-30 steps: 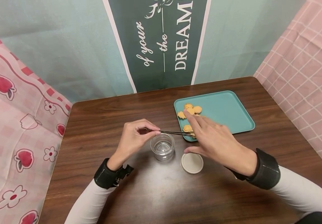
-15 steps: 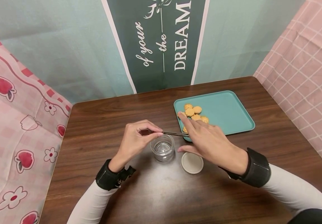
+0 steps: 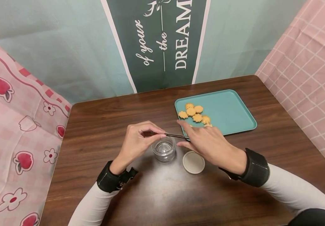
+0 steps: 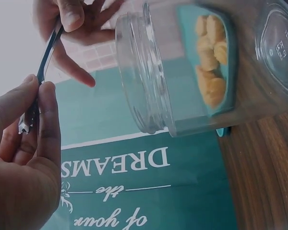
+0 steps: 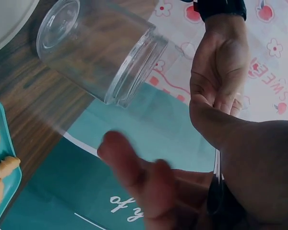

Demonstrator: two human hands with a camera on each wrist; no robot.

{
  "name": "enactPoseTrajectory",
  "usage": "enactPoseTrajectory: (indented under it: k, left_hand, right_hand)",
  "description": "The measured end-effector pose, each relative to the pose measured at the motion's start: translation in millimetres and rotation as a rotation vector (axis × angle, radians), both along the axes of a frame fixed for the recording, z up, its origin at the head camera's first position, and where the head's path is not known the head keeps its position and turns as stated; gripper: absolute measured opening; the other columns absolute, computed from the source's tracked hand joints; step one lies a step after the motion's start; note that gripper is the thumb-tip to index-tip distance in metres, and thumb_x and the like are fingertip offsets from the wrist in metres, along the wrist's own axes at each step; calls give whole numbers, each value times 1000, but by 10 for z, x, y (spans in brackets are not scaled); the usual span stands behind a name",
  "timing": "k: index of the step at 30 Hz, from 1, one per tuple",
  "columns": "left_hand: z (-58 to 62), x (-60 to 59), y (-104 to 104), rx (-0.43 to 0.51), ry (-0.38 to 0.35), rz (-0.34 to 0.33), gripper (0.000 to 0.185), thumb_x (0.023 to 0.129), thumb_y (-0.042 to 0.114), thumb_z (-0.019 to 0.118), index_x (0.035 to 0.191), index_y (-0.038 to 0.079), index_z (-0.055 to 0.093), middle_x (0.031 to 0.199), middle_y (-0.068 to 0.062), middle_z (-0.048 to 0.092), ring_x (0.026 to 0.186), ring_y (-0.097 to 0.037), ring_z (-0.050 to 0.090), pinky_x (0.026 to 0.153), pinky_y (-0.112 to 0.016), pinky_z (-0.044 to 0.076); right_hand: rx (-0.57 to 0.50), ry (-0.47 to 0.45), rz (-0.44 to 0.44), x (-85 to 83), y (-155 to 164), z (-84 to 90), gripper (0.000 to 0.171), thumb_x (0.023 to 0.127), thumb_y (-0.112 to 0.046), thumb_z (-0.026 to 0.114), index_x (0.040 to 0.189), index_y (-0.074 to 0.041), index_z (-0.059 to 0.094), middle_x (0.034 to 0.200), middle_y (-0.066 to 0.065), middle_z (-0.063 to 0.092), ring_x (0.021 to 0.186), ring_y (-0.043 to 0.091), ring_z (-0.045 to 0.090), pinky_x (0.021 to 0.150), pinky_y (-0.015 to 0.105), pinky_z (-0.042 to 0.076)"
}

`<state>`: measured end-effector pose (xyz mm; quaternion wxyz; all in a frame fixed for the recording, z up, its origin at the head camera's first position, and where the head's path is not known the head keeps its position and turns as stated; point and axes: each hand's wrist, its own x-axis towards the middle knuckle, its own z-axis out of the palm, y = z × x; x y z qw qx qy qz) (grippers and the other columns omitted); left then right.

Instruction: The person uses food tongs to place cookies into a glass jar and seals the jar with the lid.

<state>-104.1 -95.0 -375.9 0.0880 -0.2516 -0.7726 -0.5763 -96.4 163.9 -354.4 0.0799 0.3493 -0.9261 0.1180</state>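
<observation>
Two hands meet over the middle of a dark wooden table (image 3: 100, 125), which is the biggest thing before me, with a teal banner (image 3: 162, 40) hanging behind its far edge and pink patterned cloths at either side. Next in size comes the teal tray (image 3: 230, 110), lying toward the table's far right corner. A cluster of small golden biscuits (image 3: 194, 113) sits at the tray's left end, close to its near-left corner.

The right hand (image 3: 210, 142) lies just in front of that corner, fingers stretched toward the left; its thumb and forefinger close on the far end of a pair of thin metal tweezers (image 3: 175, 136). From the left wrist view, the pinch on the metal shows plainly (image 4: 69, 17). The left hand (image 3: 138, 139) comes in from the other side, fingers curled, pinching the tweezers' near end between thumb and fingertips (so both hands grip the same tool, one at each end). The tweezers run roughly level, parallel to the table's front edge, above the table.

Directly beneath them stands a small clear glass jar (image 3: 164, 148), upright, open-mouthed, nothing visible inside it, near the table's centre. Neither hand touches the jar as far as I can tell. Just beside it to the right, flat on the wood, is its round white lid (image 3: 193, 162), partly tucked under the right palm's shadow.
</observation>
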Motion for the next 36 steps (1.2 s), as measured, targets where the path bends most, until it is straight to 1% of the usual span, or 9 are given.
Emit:
enactPoseTrajectory:
  k: [4, 9, 11, 13, 15, 18, 21, 27, 36]
  left_hand:
    - [5, 3, 2, 6, -12, -5, 10, 83, 5, 90, 90, 10, 85, 89, 1, 80, 80, -13, 74, 69, -24, 59]
    - [-1, -6, 2, 5, -18, -10, 10, 83, 5, 90, 91, 10, 85, 89, 1, 80, 80, -13, 74, 69, -24, 59]
    - [0, -7, 1, 4, -23, -10, 10, 84, 5, 90, 91, 10, 85, 89, 1, 80, 80, -13, 73, 68, -24, 59]
    - [4, -8, 3, 3, -29, -8, 11, 83, 4, 90, 91, 10, 85, 88, 1, 80, 79, -13, 73, 68, -24, 59]
    - [8, -9, 5, 3, -36, -8, 11, 83, 4, 90, 91, 9, 85, 88, 1, 80, 79, -13, 73, 68, -24, 59]
    - [11, -10, 10, 3, -44, -10, 11, 82, 3, 90, 90, 9, 85, 89, 1, 80, 80, -13, 73, 68, -25, 59]
    - [7, -9, 14, -1, -54, -18, 11, 83, 4, 90, 90, 9, 85, 89, 1, 80, 80, -14, 74, 68, -25, 59]
    - [-3, -5, 31, -5, -63, -23, 10, 83, 4, 90, 90, 9, 85, 89, 1, 80, 80, -14, 74, 68, -24, 58]
    - [-18, 3, 77, 23, -74, -54, 11, 83, 0, 89, 91, 7, 84, 92, -2, 80, 85, -16, 75, 72, -30, 62]
  right_hand:
    - [-6, -19, 8, -10, 5, -11, 64, 96, -48, 74, 142, -6, 58, 50, -11, 38, 41, 7, 35, 40, 29, 32]
    - [-26, -3, 33, -21, 13, -30, 56, 98, -52, 70, 133, -8, 65, 52, -11, 45, 43, 6, 36, 41, 28, 29]
    - [-48, 11, 48, -25, 15, -39, 50, 100, -54, 66, 124, -10, 68, 54, -11, 47, 44, 6, 36, 41, 27, 28]
    - [-72, 32, 70, -31, 21, -50, 45, 104, -56, 59, 109, -13, 68, 55, -12, 46, 44, 6, 36, 41, 27, 27]
    - [-94, 58, 93, -36, 27, -61, 47, 107, -59, 49, 94, -16, 63, 55, -13, 42, 45, 6, 34, 41, 27, 24]
    - [-120, 87, 132, -42, 37, -83, 53, 110, -60, 34, 82, -19, 54, 54, -14, 34, 45, 4, 30, 43, 26, 19]
    - [-139, 102, 160, -44, 44, -105, 54, 111, -58, 29, 80, -20, 51, 55, -15, 30, 46, 2, 26, 44, 23, 15]
    - [-149, 130, 177, -45, 57, -133, 51, 113, -53, 33, 80, -20, 52, 56, -15, 29, 46, 1, 27, 46, 23, 13]
    - [-136, 93, 176, -23, 104, -137, 48, 114, -51, 36, 82, -19, 52, 56, -15, 25, 46, 1, 25, 46, 23, 15]
